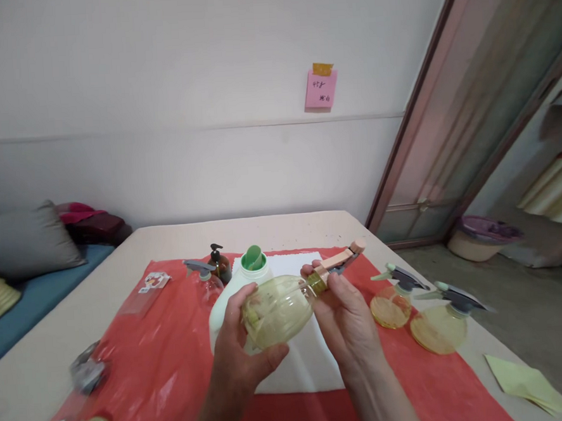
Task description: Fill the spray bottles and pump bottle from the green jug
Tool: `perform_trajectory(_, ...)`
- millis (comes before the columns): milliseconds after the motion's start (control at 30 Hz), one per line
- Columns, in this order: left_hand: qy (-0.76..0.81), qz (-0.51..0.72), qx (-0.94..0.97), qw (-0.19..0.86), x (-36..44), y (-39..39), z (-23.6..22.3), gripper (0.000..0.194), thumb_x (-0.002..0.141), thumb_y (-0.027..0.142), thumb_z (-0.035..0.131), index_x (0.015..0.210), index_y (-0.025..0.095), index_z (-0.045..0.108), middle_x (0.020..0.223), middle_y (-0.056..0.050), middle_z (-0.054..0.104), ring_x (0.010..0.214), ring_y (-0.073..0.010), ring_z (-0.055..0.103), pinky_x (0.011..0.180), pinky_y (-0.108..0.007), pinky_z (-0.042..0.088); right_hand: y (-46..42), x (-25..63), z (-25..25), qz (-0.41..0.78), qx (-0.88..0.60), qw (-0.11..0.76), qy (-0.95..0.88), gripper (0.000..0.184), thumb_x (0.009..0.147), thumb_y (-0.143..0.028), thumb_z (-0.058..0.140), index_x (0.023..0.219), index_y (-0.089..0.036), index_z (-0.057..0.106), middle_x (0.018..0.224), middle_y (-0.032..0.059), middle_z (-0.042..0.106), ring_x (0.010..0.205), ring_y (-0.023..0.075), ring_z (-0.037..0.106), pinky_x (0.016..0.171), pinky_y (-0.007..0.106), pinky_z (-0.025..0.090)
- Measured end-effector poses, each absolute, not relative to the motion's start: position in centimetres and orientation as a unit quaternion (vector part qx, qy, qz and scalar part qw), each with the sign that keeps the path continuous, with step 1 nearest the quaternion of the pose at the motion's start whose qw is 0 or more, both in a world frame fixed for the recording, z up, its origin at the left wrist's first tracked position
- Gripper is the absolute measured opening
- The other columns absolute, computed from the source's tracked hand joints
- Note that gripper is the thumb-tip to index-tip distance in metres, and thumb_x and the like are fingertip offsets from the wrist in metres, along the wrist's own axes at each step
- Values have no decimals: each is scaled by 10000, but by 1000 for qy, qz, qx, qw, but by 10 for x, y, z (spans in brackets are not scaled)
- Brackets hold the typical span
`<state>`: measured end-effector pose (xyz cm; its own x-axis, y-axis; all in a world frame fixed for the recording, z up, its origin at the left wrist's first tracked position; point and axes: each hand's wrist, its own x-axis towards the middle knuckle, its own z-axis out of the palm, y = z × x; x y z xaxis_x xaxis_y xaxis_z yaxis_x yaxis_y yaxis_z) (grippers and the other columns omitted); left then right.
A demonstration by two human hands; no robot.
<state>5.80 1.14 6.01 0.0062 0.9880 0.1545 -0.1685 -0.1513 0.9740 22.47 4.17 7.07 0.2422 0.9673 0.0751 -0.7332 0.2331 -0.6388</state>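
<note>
A clear yellowish spray bottle (277,309) is held tilted on its side above the white sheet (300,368). My left hand (244,346) wraps around its rounded body. At the neck, the fingers of my right hand (347,314) close around the collar of the pink trigger spray head (338,259), which points to the upper right. The thin dip tube shows inside the neck. Just behind my left hand stands a large pale green jug (224,296), with a green scoop or cap (254,258) in its mouth.
Two spray bottles with yellow liquid (391,306) (439,329) stand at the right on the red cloth (147,358). A brown pump bottle (220,265) and a clear spray bottle (209,288) stand behind left. Yellow paper (527,383) lies at the right edge.
</note>
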Motion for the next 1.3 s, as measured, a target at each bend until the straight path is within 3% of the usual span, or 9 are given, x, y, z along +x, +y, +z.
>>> perform_trajectory(267, 420, 579, 524, 463, 56, 14, 53, 811, 610, 314, 881, 1341, 277, 531, 1376, -78, 562, 1280, -318, 537, 952, -366, 515, 41, 223, 73, 567, -243, 752, -233, 258, 675, -376, 877, 849, -216, 775, 944, 32, 748, 921, 186, 657, 899, 352, 504)
perform_trajectory(567, 429, 572, 562, 416, 57, 13, 47, 761, 656, 306, 852, 1351, 316, 542, 1345, -62, 562, 1246, -292, 546, 1004, -408, 499, 44, 219, 66, 579, -232, 757, -196, 236, 724, -372, 847, 874, -208, 769, 937, 33, 739, 987, 181, 650, 894, 325, 496)
perform_trajectory(767, 424, 560, 581, 411, 54, 16, 42, 755, 695, 366, 846, 1369, 321, 507, 1323, -76, 551, 1207, -290, 578, 922, -393, 562, 45, 215, 65, 587, -219, 755, -195, 284, 696, -351, 869, 915, -201, 766, 914, 13, 735, 973, 161, 653, 892, 298, 490)
perform_trajectory(967, 424, 542, 706, 166, 53, 16, 36, 719, 773, 299, 794, 1401, 311, 445, 1374, -95, 504, 1281, -303, 520, 1012, -466, 528, 45, 216, 63, 575, -255, 752, -199, 276, 702, -381, 859, 890, -199, 770, 964, 47, 743, 981, 187, 654, 898, 333, 494)
perform_trajectory(1133, 356, 539, 758, -85, 60, 16, 38, 687, 802, 12, 696, 1410, 234, 464, 1425, -146, 447, 1343, -308, 464, 1103, -494, 451, 47, 214, 57, 563, -280, 752, -198, 252, 731, -371, 834, 890, -188, 762, 949, 46, 735, 936, 181, 658, 873, 325, 501)
perform_trajectory(1200, 339, 539, 759, -134, 62, 16, 35, 705, 778, -76, 659, 1390, 232, 491, 1424, -145, 439, 1375, -326, 430, 1120, -517, 424, 47, 210, 55, 565, -282, 751, -192, 245, 726, -366, 836, 873, -186, 756, 930, 44, 732, 916, 183, 662, 886, 337, 502)
perform_trajectory(1300, 359, 555, 738, -136, 64, 17, 28, 735, 785, -57, 669, 1424, 238, 457, 1402, -142, 451, 1368, -312, 444, 1115, -497, 438, 45, 203, 57, 567, -267, 759, -179, 257, 731, -382, 829, 887, -194, 751, 937, 40, 733, 905, 176, 662, 914, 350, 501)
